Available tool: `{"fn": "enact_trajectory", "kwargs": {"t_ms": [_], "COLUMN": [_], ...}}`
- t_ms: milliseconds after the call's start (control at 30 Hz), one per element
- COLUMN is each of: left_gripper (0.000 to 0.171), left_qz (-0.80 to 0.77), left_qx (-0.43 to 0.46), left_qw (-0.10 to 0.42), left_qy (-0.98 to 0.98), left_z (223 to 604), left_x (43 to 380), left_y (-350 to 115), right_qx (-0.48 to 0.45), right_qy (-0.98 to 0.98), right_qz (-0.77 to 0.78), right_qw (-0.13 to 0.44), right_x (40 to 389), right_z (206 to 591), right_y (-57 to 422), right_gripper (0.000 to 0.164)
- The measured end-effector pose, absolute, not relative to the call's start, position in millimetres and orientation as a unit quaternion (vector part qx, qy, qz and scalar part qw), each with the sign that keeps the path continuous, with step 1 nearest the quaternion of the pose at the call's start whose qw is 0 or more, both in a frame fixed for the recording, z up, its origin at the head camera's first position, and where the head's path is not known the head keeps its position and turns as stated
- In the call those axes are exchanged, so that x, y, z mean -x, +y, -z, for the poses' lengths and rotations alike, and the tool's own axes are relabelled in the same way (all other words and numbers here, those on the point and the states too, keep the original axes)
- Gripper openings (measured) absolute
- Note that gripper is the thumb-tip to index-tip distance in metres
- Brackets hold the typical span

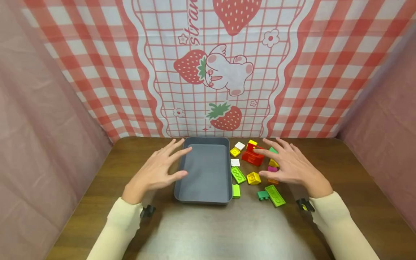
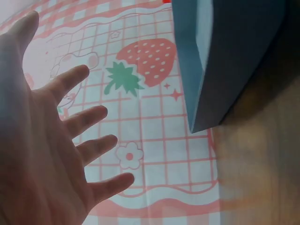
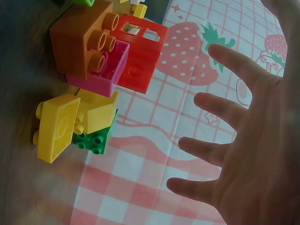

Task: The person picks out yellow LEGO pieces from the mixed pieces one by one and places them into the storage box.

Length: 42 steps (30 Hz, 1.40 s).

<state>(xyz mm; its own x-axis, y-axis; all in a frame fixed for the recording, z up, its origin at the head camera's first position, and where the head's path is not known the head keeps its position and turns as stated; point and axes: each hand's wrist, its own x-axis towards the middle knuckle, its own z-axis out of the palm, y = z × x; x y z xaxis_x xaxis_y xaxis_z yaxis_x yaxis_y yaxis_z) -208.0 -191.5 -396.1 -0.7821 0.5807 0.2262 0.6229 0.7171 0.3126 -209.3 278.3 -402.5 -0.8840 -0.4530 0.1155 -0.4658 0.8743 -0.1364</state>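
Note:
With fingers spread, my left hand hovers at the left side of a grey tray; nothing is in its grasp. My right hand, fingers also apart and holding nothing, hovers above loose toy bricks right of the tray. Around it lie a red brick with window openings, a yellow brick and a light green brick beside a dark green one. In the right wrist view, an orange brick, a pink brick and a green brick show plainly.
Along the tray's right wall are white bricks, a small yellow one and light green ones. A checked strawberry cloth hangs behind the wooden table. Pink curtains flank both sides.

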Motion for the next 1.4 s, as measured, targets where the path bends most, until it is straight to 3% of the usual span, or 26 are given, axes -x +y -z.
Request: {"fn": "enact_trajectory", "kwargs": {"t_ms": [633,1000,1200,1400], "left_gripper": [0.078,0.067,0.071,0.074], "left_qz": [0.332,0.368,0.39,0.461], "left_qx": [0.345,0.334,0.334,0.316], "left_qw": [0.04,0.01,0.013,-0.044], "left_qy": [-0.877,-0.868,-0.858,-0.828], "left_z": [404.9,419.9,426.1,434.1], "left_x": [220.1,225.6,228.8,230.3], "left_y": [-200.8,-203.9,-205.8,-205.8], "right_qx": [-0.241,-0.238,-0.236,-0.237], "right_qy": [-0.967,-0.968,-0.968,-0.968], "right_qz": [-0.076,-0.078,-0.08,-0.076], "right_qw": [0.037,0.033,0.031,0.034], "right_x": [209.4,209.0,208.5,208.6], "right_z": [404.3,404.8,404.0,404.7], "right_y": [276.8,276.9,276.3,276.0], "right_gripper": [0.078,0.079,0.078,0.078]}}
